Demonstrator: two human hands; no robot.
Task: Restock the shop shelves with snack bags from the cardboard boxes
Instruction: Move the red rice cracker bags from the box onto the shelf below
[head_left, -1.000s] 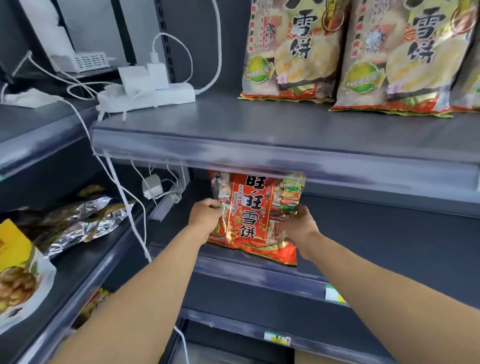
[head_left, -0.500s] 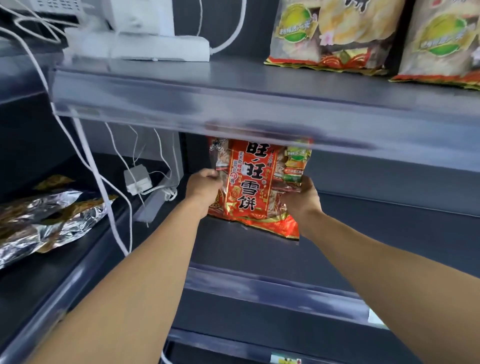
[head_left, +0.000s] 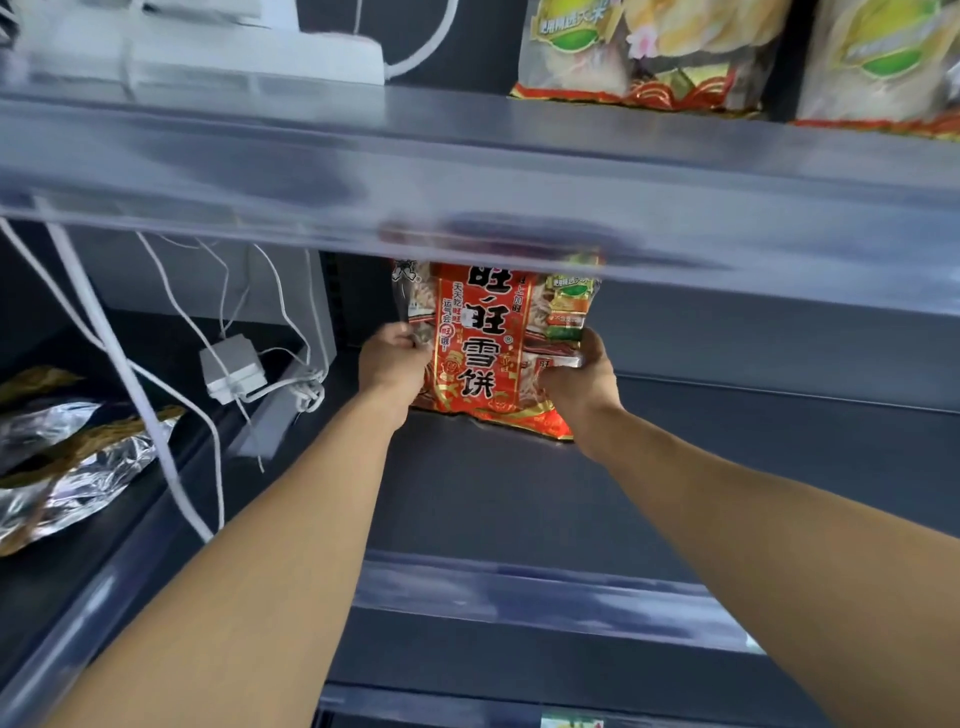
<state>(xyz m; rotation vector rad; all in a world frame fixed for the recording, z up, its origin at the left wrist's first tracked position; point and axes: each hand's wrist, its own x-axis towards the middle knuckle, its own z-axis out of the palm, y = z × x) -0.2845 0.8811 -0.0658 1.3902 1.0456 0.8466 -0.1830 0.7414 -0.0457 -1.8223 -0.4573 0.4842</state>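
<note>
Field note. The red snack bag (head_left: 488, 353) stands upright at the far end of the dark shelf (head_left: 493, 499). Its bottom seam is on the shelf floor and its top is hidden behind the upper shelf's front lip (head_left: 467, 208).

- **Grip:** My left hand (head_left: 392, 358) pinches the bag's left edge with fingers curled into the film. My right hand (head_left: 576, 384) clasps the right edge, lower down.
- **Handling:** I judge it light, puffy and slick, and the crackers inside are probably brittle. I would hold it by the side seams and never squeeze the middle.
- **Room:** The shelf floor lies open near me and to the right. Headroom under the lip is low. White cables (head_left: 171, 447) and an adapter (head_left: 231, 369) hang just left, so I should draw the left arm back with care.
</note>
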